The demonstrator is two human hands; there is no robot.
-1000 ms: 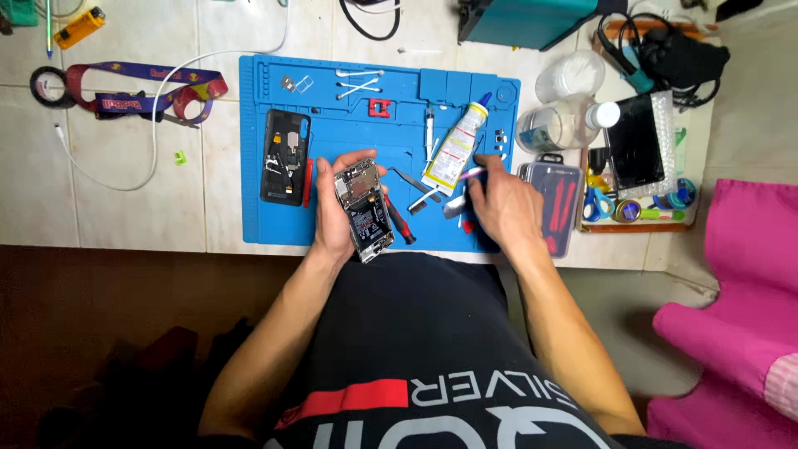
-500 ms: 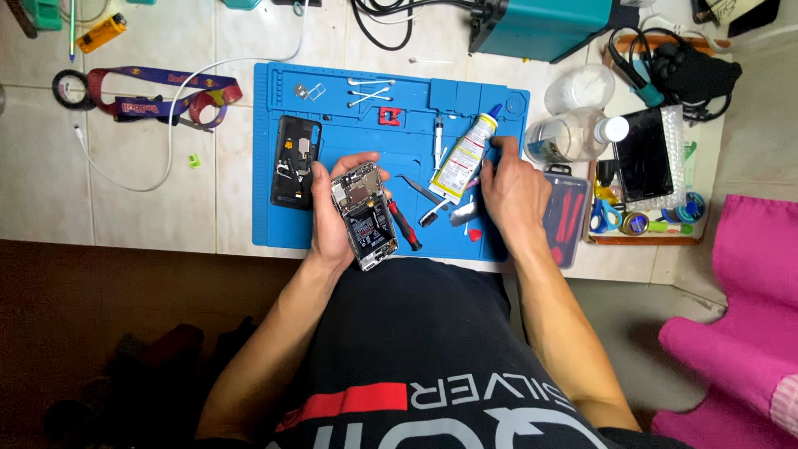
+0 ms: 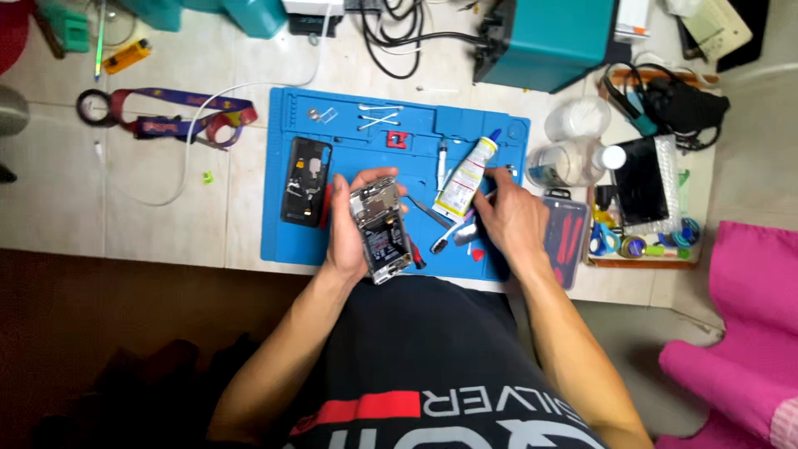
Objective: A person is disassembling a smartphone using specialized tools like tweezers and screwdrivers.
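Opened grey smartphone with exposed circuit board (image 3: 381, 231) sits gripped in our left hand (image 3: 353, 229) over the blue silicone mat (image 3: 287, 237); our right hand (image 3: 509, 218), fingers curled, reaches among tools beside the white glue tube (image 3: 465, 176), grasp unclear.

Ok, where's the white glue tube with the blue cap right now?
The white glue tube with the blue cap lies on the blue work mat, right of centre in the head view, just left of the right hand.
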